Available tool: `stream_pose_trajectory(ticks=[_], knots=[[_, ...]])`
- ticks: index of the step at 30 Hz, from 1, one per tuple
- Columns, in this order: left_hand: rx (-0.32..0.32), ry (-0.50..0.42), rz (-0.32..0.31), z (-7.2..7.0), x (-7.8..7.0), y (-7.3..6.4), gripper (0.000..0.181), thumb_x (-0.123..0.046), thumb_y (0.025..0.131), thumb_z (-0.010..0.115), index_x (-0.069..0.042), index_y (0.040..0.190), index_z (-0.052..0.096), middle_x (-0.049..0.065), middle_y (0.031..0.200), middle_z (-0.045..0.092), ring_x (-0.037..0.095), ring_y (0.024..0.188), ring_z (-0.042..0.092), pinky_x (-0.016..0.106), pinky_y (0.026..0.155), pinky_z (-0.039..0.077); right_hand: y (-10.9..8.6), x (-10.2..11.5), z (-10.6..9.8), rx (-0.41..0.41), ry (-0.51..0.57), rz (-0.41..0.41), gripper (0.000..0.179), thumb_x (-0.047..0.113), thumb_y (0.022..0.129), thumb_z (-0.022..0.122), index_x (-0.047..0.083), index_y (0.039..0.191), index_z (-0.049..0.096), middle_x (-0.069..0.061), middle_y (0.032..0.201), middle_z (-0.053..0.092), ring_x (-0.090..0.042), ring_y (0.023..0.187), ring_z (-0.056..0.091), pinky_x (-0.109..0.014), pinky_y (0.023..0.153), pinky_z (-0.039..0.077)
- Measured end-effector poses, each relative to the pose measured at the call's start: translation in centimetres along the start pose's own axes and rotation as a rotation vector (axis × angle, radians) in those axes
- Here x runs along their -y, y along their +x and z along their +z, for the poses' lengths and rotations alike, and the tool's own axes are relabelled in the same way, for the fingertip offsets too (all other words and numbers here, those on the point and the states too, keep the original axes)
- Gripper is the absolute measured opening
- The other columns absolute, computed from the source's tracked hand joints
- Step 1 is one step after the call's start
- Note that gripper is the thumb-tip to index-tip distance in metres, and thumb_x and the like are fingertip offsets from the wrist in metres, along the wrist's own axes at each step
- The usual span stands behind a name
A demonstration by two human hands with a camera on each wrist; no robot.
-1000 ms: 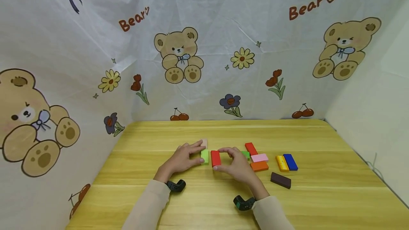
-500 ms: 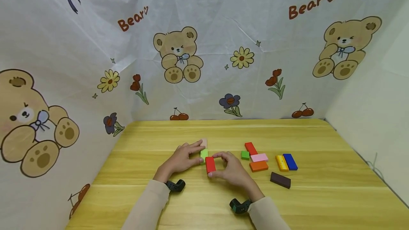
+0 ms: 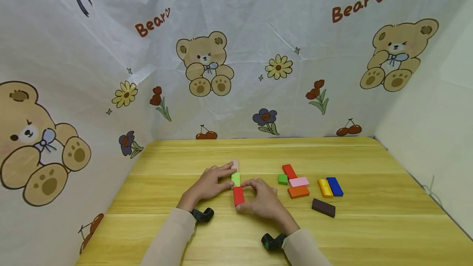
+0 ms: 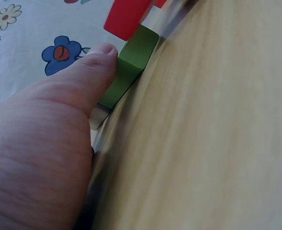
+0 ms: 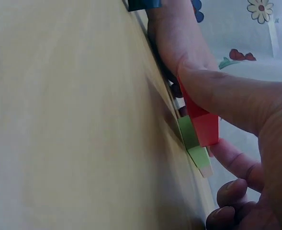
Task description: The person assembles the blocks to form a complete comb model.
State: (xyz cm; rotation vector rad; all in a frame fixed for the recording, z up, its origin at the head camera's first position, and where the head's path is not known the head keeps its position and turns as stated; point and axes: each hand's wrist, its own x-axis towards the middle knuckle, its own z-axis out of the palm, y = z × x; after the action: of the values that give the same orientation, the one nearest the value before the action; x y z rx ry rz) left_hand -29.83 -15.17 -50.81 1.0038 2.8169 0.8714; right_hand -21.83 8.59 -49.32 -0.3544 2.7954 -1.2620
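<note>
Between thumb and index finger, my right hand [image 3: 264, 200] pinches a red block [image 3: 238, 196] by its two ends. In both wrist views this block [image 5: 205, 127] is raised off the table, close to the near end of a light green block [image 3: 235, 179]. My left hand [image 3: 210, 183] holds the light green block, its thumb [image 4: 100, 62] against the side and its fingertips toward the far end. A pale beige block [image 3: 235, 165] lies end to end behind the green one, partly covered by the left fingers.
To the right on the wooden table [image 3: 177, 237] lie a small green block [image 3: 282, 179], another red block [image 3: 289, 171], a pink block [image 3: 298, 182] and an orange block [image 3: 298, 192]. Farther right are yellow [image 3: 325, 188], blue [image 3: 334, 186] and dark brown [image 3: 323, 207] blocks.
My right hand has carried the red block left and nearer the body, from beside the light green block to its near end. The left hand has stayed in place.
</note>
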Motion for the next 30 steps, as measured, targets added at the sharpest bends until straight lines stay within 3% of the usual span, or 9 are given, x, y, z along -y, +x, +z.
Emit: stream_pose_trajectory(ticks=[16,24,30], knots=[[-0.014,-0.013,0.011,0.1,0.1,0.0,0.056,-0.056,0.098,0.054,-0.032,0.148,0.052,-0.009,0.163,0.034,0.012,0.106,0.051,0.042,0.097,0.033,-0.1,0.8,1.4,-0.076,-0.094,0.004,0.065,0.052,0.061,0.094,0.025,0.113,0.066,0.003,0.098,0.058,-0.014,0.087,0.05,-0.046,0.084,0.02],[-0.015,-0.018,-0.004,0.4,0.1,0.0,0.055,-0.055,0.097,0.056,-0.033,0.147,0.052,-0.01,0.163,0.034,0.012,0.108,0.052,0.043,0.1,0.032,-0.1,0.7,1.8,-0.121,-0.09,0.009,0.07,0.051,0.055,0.096,0.024,0.114,0.069,0.003,0.081,0.052,-0.013,0.073,0.044,-0.043,0.078,0.015],[-0.022,-0.025,-0.002,0.3,0.1,0.0,0.055,-0.054,0.097,0.056,-0.032,0.147,0.052,-0.01,0.163,0.034,0.013,0.11,0.052,0.044,0.101,0.032,0.1,0.8,1.9,-0.128,-0.102,0.026,0.076,0.054,0.054,0.095,0.023,0.118,0.068,0.004,0.083,0.054,-0.013,0.077,0.047,-0.043,0.08,0.017]])
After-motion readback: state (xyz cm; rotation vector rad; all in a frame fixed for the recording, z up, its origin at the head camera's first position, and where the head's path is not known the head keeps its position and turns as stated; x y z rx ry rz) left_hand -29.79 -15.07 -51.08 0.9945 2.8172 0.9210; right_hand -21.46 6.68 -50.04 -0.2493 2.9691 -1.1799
